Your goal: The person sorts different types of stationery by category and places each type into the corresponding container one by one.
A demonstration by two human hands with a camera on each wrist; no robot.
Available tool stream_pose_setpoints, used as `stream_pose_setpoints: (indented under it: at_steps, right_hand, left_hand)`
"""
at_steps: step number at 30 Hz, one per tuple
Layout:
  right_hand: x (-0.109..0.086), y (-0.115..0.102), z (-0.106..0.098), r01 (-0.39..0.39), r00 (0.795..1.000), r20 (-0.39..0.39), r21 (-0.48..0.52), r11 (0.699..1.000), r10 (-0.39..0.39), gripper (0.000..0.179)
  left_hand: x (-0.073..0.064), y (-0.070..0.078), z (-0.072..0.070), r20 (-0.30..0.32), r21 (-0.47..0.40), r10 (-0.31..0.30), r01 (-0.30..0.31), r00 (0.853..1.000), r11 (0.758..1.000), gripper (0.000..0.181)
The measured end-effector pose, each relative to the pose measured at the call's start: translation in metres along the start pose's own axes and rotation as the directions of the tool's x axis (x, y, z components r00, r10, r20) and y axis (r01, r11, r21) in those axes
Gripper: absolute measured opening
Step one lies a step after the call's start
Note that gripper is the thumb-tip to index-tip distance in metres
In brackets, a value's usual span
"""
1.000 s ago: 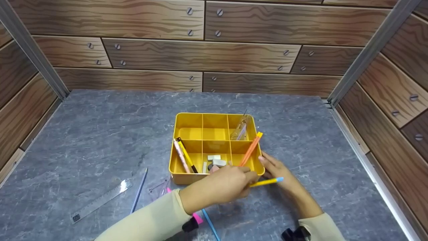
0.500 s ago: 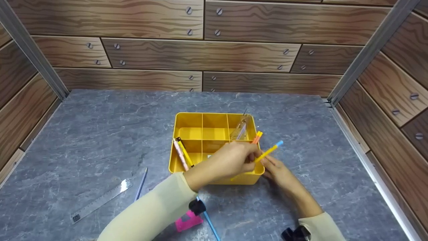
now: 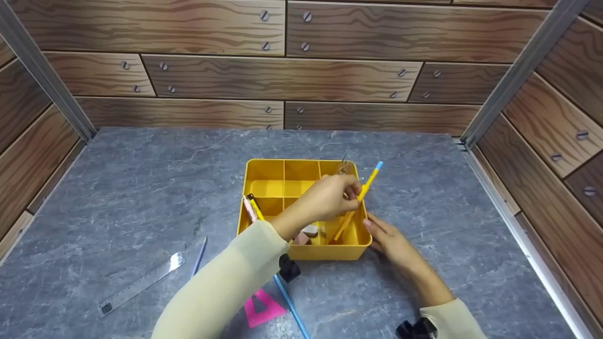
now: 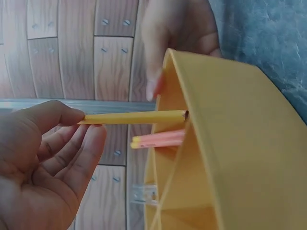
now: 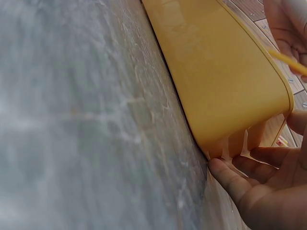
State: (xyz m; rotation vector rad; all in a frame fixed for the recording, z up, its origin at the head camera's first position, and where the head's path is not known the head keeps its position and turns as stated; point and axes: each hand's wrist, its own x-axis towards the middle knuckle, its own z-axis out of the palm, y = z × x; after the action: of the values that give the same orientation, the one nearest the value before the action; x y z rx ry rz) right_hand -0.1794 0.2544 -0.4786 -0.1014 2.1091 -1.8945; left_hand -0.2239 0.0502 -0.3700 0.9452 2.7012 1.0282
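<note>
Pencil (image 3: pixel 370 182): raised, steeper than before | left fingers (image 4: pixel 96 137): pinching it | right fingers (image 5: pixel 230 179): apart, touching box (image 3: pixel 330 253)

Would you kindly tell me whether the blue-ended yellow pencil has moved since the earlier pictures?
Yes: against the yellow box, the blue-ended yellow pencil has moved away from the person, toward the box's far side.

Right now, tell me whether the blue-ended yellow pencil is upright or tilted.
Tilted: in the head view, the blue-ended yellow pencil slants up toward the picture's right, pinched in the left hand.
</note>
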Motion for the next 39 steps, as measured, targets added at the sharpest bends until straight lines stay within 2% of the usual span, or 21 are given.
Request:
stream_pose_setpoints:
  at_steps: [5,11,14,17,23,28,31,36,39]
  right_hand:
    - [0.000,0.000,0.000,0.022,0.999,0.031,-0.034,0.999,-0.021,0.064]
    - [0.000,0.000,0.000,0.031,0.999,0.029,-0.044,0.999,-0.030,0.064]
    - [-0.001,-0.001,0.000,0.038,0.998,0.043,-0.035,0.999,-0.036,0.064]
    - [-0.001,-0.001,0.000,0.042,0.998,0.050,-0.021,0.999,-0.041,0.062]
    - [-0.001,-0.001,0.001,0.032,0.999,0.019,-0.016,0.999,-0.032,0.061]
    - [0.000,0.000,0.001,0.022,1.000,-0.006,-0.027,0.999,-0.022,0.064]
    - [-0.001,0.000,0.000,0.013,1.000,-0.014,-0.025,1.000,-0.013,0.064]
    - [-0.001,0.000,0.000,0.011,1.000,-0.023,-0.030,1.000,-0.011,0.065]
    - [-0.001,0.000,0.000,0.017,1.000,-0.019,-0.038,0.999,-0.018,0.065]
  left_hand:
    - [0.002,-0.009,0.012,0.013,0.087,-0.038,0.037,0.999,0.996,0.009]
    - [0.004,-0.016,0.025,0.047,0.190,-0.118,0.107,0.992,0.976,0.012]
    - [0.005,-0.017,0.030,0.056,0.230,-0.154,0.137,0.987,0.963,0.012]
    - [0.004,-0.018,0.032,0.052,0.251,-0.165,0.147,0.985,0.957,0.011]
    - [-0.002,-0.019,0.028,0.025,0.200,-0.137,0.129,0.990,0.971,0.011]
    - [-0.011,-0.019,0.020,0.013,0.182,-0.072,0.069,0.997,0.981,0.012]
    - [-0.019,-0.019,0.013,0.000,0.171,-0.047,0.046,0.999,0.984,0.014]
    - [-0.035,-0.021,0.000,-0.023,0.118,-0.043,0.046,0.999,0.992,0.015]
    - [-0.047,-0.024,-0.008,-0.044,0.119,-0.014,0.019,0.999,0.993,0.014]
